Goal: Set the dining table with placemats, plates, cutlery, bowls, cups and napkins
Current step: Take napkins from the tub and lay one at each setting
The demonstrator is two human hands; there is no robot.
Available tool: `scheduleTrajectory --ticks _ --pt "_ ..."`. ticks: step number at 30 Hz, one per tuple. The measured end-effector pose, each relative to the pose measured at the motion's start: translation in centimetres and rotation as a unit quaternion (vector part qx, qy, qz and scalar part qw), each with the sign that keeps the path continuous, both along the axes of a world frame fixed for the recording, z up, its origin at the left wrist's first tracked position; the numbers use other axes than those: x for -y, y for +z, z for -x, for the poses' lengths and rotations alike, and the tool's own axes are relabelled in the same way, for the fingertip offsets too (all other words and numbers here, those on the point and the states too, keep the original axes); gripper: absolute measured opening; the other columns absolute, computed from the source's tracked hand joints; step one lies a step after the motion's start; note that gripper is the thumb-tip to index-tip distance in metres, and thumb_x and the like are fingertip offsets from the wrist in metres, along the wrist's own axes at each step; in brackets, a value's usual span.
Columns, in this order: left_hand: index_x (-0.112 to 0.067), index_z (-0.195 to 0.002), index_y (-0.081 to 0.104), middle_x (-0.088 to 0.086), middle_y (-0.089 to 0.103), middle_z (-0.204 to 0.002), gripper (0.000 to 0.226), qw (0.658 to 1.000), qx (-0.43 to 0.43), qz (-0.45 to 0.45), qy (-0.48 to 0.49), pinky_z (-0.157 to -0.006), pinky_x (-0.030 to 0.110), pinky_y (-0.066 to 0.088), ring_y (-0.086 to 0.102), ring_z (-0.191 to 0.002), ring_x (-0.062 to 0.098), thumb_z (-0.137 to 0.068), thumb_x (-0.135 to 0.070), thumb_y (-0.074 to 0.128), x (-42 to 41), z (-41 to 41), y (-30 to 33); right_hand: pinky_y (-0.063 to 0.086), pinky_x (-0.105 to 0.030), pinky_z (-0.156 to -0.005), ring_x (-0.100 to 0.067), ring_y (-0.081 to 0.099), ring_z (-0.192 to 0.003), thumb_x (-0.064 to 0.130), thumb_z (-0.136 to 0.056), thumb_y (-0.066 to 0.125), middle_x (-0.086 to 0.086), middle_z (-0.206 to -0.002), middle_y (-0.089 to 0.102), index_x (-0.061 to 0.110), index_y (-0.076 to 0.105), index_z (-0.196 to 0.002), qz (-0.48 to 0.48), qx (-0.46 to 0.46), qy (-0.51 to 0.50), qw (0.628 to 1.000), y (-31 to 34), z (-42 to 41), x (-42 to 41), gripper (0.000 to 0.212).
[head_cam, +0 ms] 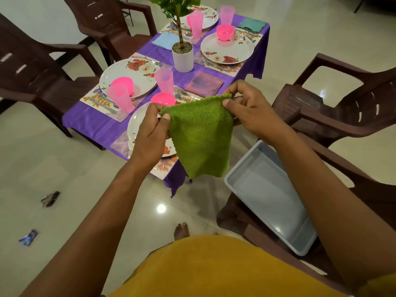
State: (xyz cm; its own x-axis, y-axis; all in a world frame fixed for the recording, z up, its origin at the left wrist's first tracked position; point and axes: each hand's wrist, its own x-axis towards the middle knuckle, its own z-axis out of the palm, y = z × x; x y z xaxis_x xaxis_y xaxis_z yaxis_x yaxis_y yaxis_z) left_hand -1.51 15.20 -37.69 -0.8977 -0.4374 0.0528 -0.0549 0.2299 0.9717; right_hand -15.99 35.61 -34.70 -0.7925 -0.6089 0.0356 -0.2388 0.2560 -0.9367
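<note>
A green cloth napkin (201, 138) hangs in the air above the near end of the table. My left hand (151, 133) pinches its left top corner and my right hand (246, 108) pinches its right top corner. Behind it the purple-covered table (96, 123) carries floral placemats, floral plates (130, 76), pink bowls (225, 32), pink cups (164, 80), cutlery and folded napkins in mauve (203, 83), light blue (165, 40) and teal (251, 24). The nearest plate (137, 125) is partly hidden by my left hand and the green napkin.
A potted plant in a white pot (182, 56) stands mid-table. Brown plastic chairs (36, 67) surround the table. An empty grey tray (270, 196) lies on the chair at my right. Small scraps (50, 199) lie on the tiled floor at left.
</note>
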Motion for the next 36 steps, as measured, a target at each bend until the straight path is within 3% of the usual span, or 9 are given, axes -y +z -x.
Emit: scheduleTrajectory --ticks 3,8,13,15,21,26,30,34,36 --pt "-0.029 -0.11 0.05 0.006 0.054 -0.086 0.008 0.999 -0.008 0.033 0.009 -0.066 0.047 0.06 0.058 -0.076 0.022 -0.107 -0.031 0.043 0.0 -1.1 0.1 0.038 -0.043 -0.053 -0.026 0.04 -0.058 0.027 -0.1 0.055 -0.036 -0.072 0.046 0.025 0.053 -0.103 0.017 -0.031 -0.006 0.999 -0.9 -0.3 0.9 0.004" --pt "-0.019 -0.121 0.047 -0.007 0.061 -0.066 0.012 0.996 -0.004 -0.086 0.008 -0.052 0.03 0.058 0.062 -0.055 0.011 -0.113 -0.015 0.04 0.7 -3.0 0.9 0.029 -0.032 -0.055 -0.006 0.036 -0.056 0.018 -0.104 0.047 0.014 -0.066 0.043 0.024 0.047 -0.106 0.054 -0.101 -0.01 0.993 -1.1 -1.4 3.0 0.007" --pt "-0.015 -0.136 0.063 0.013 0.057 -0.126 0.059 0.894 -0.076 -0.442 -0.004 -0.114 0.049 0.041 0.05 -0.123 0.035 -0.096 -0.058 0.057 3.2 -5.0 0.6 0.042 -0.037 -0.062 -0.02 0.049 -0.069 0.013 -0.105 0.048 -0.011 -0.083 0.053 0.019 0.048 -0.106 0.146 -0.031 0.001 0.989 1.3 -3.3 7.4 0.005" --pt "-0.014 -0.127 0.073 0.016 0.062 -0.136 0.074 0.849 -0.096 -0.518 0.044 -0.113 0.056 0.045 0.054 -0.132 0.037 -0.099 -0.072 0.038 2.4 -5.3 -0.6 0.046 -0.027 -0.064 -0.004 0.054 -0.065 0.012 -0.107 0.049 0.0 -0.086 0.057 0.025 0.049 -0.103 0.143 0.025 -0.036 0.989 1.6 -3.7 9.7 0.013" --pt "-0.016 -0.161 0.036 0.021 0.04 -0.162 0.096 0.817 -0.066 -0.573 -0.001 -0.119 0.062 0.035 0.041 -0.148 0.041 -0.088 -0.074 0.058 2.0 -6.5 -3.4 0.048 -0.034 -0.073 -0.015 0.055 -0.083 0.015 -0.103 0.051 0.001 -0.095 0.058 0.022 0.051 -0.1 -0.006 0.064 -0.095 0.993 -2.0 -3.0 14.6 0.007" --pt "-0.004 -0.131 0.07 0.022 0.069 -0.131 0.06 0.822 -0.042 -0.568 0.018 -0.092 0.05 0.059 0.069 -0.117 0.039 -0.083 -0.04 0.071 5.9 -9.1 -2.9 0.049 -0.031 -0.055 -0.014 0.06 -0.057 0.022 -0.102 0.059 -0.005 -0.074 0.062 0.016 0.06 -0.102 0.013 0.253 -0.061 0.966 -4.1 -4.2 17.1 0.007" --pt "-0.006 -0.114 0.079 0.02 0.073 -0.123 0.045 0.83 -0.03 -0.553 0.067 -0.086 0.049 0.062 0.073 -0.109 0.037 -0.092 -0.033 0.051 10.1 -10.9 -2.6 0.058 -0.036 -0.07 -0.027 0.072 -0.082 0.066 -0.097 0.052 -0.019 -0.104 0.07 0.002 0.049 -0.135 -0.01 0.434 -0.045 0.9 -6.3 -6.8 18.6 0.074" --pt "-0.007 -0.115 0.079 0.02 0.071 -0.128 0.044 0.824 -0.031 -0.56 0.08 -0.087 0.052 0.062 0.071 -0.113 0.038 -0.094 -0.033 0.05 13.9 -12.2 -2.6 0.049 -0.035 -0.078 -0.018 0.064 -0.066 0.072 -0.1 0.033 -0.004 -0.071 0.068 0.015 0.077 -0.076 -0.035 0.454 0.098 0.885 -7.4 -9.3 20.4 0.076" --pt "-0.007 -0.12 0.077 0.02 0.07 -0.13 0.046 0.827 -0.025 -0.555 0.083 -0.089 0.053 0.061 0.071 -0.115 0.038 -0.096 -0.035 0.05 15.8 -12.7 -3.2 0.053 -0.035 -0.079 -0.015 0.066 -0.071 0.056 -0.103 0.045 -0.002 -0.076 0.069 0.018 0.078 -0.084 0.026 0.473 0.12 0.872 -7.8 -10.0 21.5 0.053"
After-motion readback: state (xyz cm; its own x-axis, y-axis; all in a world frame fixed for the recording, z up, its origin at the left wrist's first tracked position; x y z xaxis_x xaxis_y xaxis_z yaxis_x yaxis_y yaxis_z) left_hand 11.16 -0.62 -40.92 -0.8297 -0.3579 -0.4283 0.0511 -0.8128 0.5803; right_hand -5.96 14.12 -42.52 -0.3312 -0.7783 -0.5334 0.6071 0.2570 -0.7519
